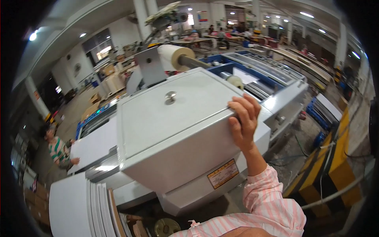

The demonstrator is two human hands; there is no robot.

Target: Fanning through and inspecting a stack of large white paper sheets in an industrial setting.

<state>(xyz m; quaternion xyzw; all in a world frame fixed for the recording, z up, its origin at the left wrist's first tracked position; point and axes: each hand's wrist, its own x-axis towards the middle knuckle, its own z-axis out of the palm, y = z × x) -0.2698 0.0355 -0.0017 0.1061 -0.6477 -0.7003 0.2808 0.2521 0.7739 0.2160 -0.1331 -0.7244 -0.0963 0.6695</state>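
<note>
My right hand (245,118) reaches up from the lower right and grips the right corner of a big light-grey metal box on a machine. Its fingers bend over the top edge and the thumb rests against the front side. On top of the box lies a flat lid (181,108) with a round shiny knob (170,95). A yellow-edged label (223,173) is stuck on the machine below the box. My left hand does not show. A pink-and-white striped sleeve (272,197) covers my right arm.
Behind the box stands a large roll of film (175,56) on a shaft. At the left, a person (59,150) in a striped top handles a white sheet (94,142). Stacked boards (71,201) stand lower left. A yellow-and-black striped barrier (331,162) stands at right.
</note>
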